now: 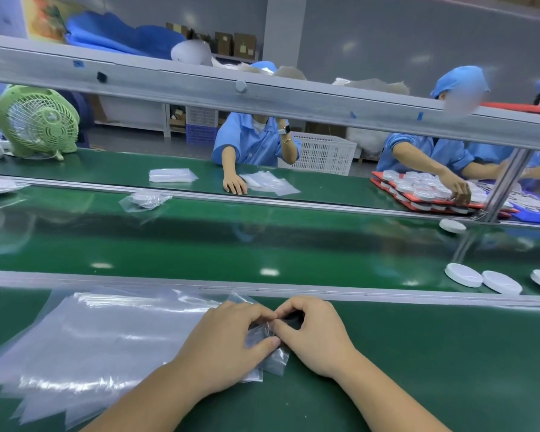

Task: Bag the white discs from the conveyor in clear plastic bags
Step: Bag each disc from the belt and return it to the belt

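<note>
- Curled fingers of left hand (231,341) and right hand (312,335), pinching one crinkly clear bag (276,360) on matte green bench (449,369).
- Glossy flat stack (106,338) (fanned) touching left hand.
- Round white discs (463,275) on shiny belt (200,244), far right.

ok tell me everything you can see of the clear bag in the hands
The clear bag is small, thin, glossy see-through film, crinkled where it is held. The left hand and right hand both pinch it near its middle, close together. Its lower corner lies on the green surface, and its left side overlaps the stack of bags. No disc shows inside it.
</note>
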A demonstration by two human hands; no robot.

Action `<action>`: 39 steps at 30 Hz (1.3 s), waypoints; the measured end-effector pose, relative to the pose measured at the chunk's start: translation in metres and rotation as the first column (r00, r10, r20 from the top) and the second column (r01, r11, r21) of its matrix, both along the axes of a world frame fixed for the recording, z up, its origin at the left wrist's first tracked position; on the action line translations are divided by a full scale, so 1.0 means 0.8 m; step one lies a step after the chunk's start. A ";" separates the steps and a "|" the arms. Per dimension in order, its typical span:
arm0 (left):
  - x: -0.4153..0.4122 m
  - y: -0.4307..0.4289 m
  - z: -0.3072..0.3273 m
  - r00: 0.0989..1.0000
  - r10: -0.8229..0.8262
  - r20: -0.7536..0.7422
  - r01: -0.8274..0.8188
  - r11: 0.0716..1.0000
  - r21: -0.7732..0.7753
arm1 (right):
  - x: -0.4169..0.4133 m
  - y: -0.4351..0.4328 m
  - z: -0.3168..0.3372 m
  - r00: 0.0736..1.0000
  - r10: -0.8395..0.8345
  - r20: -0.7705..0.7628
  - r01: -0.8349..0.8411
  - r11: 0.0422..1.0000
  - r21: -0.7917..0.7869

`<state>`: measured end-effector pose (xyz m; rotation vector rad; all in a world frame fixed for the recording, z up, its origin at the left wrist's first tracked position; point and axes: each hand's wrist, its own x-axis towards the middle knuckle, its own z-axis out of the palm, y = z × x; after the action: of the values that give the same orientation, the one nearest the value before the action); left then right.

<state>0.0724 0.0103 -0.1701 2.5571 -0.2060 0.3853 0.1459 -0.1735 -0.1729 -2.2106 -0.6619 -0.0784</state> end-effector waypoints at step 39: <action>-0.005 -0.003 0.001 0.999 0.004 0.032 -0.008 0.995 0.100 | 0.006 0.002 -0.001 0.999 -0.044 0.005 0.044 0.998 -0.041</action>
<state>0.0682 0.0080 -0.1689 2.6518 -0.2346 0.4277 0.1505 -0.1718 -0.1738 -2.2654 -0.6221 -0.0933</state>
